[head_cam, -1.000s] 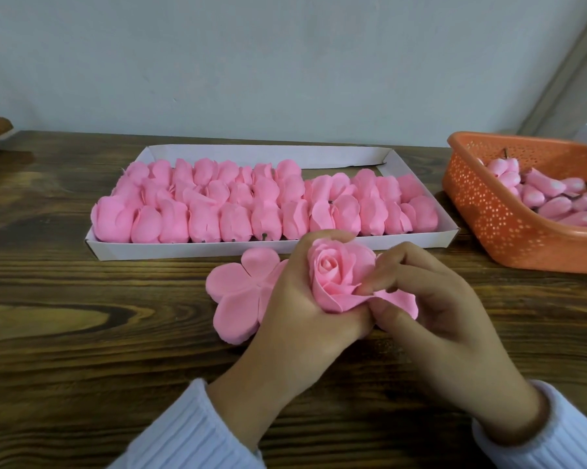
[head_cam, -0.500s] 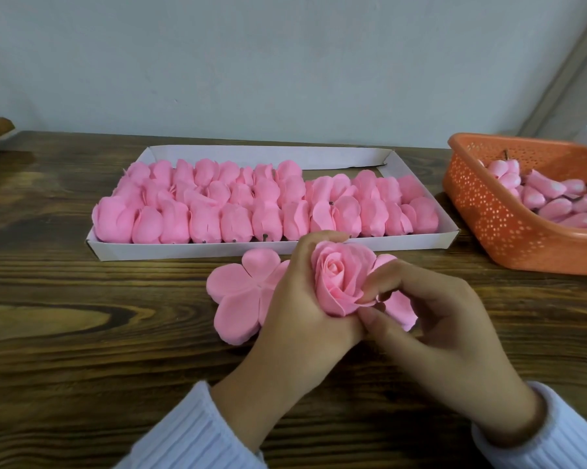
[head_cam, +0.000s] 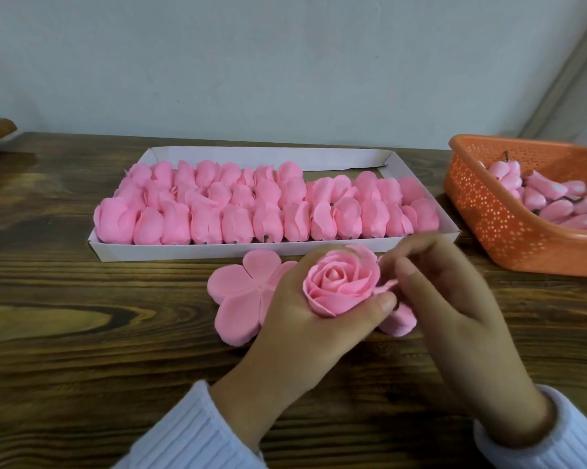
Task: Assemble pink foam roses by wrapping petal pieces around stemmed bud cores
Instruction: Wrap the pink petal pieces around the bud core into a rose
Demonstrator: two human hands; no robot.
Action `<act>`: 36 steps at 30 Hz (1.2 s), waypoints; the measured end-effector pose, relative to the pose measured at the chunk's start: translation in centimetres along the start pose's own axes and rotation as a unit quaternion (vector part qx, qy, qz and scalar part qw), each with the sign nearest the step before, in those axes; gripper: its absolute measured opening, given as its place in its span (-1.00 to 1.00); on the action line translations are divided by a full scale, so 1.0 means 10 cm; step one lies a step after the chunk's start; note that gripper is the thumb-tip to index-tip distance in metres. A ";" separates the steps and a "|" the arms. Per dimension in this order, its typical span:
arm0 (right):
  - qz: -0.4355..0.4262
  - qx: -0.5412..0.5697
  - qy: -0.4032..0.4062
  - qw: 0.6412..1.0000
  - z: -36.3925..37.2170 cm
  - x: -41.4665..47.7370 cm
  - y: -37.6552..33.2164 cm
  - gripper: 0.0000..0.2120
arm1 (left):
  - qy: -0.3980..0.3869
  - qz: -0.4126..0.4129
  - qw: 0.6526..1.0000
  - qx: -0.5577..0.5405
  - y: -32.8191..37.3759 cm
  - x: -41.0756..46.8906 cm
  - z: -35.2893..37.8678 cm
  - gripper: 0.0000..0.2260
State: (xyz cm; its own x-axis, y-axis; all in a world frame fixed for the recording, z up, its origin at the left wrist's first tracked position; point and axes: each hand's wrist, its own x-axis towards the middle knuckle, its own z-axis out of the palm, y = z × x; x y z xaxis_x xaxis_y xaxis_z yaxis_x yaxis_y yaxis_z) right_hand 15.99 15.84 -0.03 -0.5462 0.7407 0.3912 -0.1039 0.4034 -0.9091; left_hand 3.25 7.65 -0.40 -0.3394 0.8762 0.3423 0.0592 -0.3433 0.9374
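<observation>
gripping rose (head_cam: 341,286), left hand (head_cam: 305,330); right hand (head_cam: 454,299) pinches petal (head_cam: 385,286); tray (head_cam: 285,251): petal pieces (head_cam: 268,214); basket (head_cam: 495,214): buds (head_cam: 556,208).

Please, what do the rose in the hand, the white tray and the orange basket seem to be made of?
The rose in the left hand: seemingly soft foam, matte; its thin petals curl with smooth edges. The white tray: probably cardboard, matte; folded walls. The orange basket: likely moulded plastic, slightly glossy; regular small holes in its wall.
</observation>
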 end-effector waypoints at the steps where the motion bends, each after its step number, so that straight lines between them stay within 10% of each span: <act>1: 0.057 0.023 -0.025 0.998 0.01 0.00 0.01 -0.86 | 0.001 0.007 1.000 -0.018 0.01 0.00 -0.01 -0.81; 8: 0.245 0.167 -0.203 0.933 0.11 -0.05 -0.04 -0.77 | -0.060 -0.003 0.993 -0.103 -0.01 0.00 -0.02 -0.85; 17: 0.303 0.226 -0.187 0.907 0.17 -0.03 -0.03 -0.77 | 0.042 0.000 0.989 -0.139 0.00 0.01 0.01 -0.86; 23: 0.353 0.389 -0.247 0.814 0.12 0.01 0.01 -0.64 | -0.013 0.042 0.997 -0.071 0.06 -0.03 0.04 -0.80; 30: 0.285 0.446 -0.212 0.822 0.15 -0.01 0.01 -0.57 | 0.001 -0.006 0.997 -0.080 0.03 -0.01 0.07 -0.53; 36: 0.266 0.431 -0.210 0.836 0.14 0.00 0.00 -0.49 | -0.010 -0.014 0.997 -0.078 0.02 0.00 0.05 -0.78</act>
State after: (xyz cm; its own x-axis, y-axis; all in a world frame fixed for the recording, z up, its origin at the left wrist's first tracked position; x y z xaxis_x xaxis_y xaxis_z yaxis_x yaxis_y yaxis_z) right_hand 14.79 15.08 -0.26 -0.9308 0.3650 -0.0219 -0.2149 -0.5945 -0.7749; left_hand 3.71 7.75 -0.19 -0.3206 0.8919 0.3189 -0.0973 -0.3659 0.9256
